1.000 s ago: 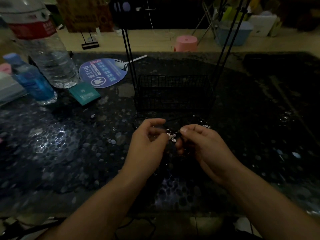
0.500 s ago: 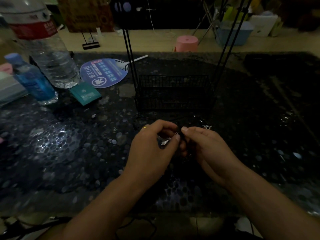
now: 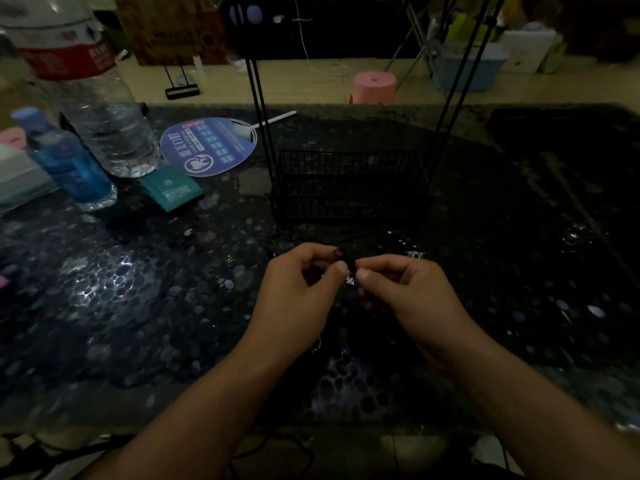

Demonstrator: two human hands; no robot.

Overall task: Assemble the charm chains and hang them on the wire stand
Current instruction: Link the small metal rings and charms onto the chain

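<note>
Left hand (image 3: 298, 299) and right hand (image 3: 408, 292) now meet thumb to thumb, both pinching the small silver charm (image 3: 349, 279) between them (cord barely visible); wire stand (image 3: 346, 185) just beyond.

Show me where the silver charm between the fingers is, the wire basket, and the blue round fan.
silver charm (image 3: 350, 279), head view, on its shiny body between the two thumbs.
wire basket (image 3: 346, 161), head view, on its back wall.
blue round fan (image 3: 211, 145), head view, on the printed face.
</note>
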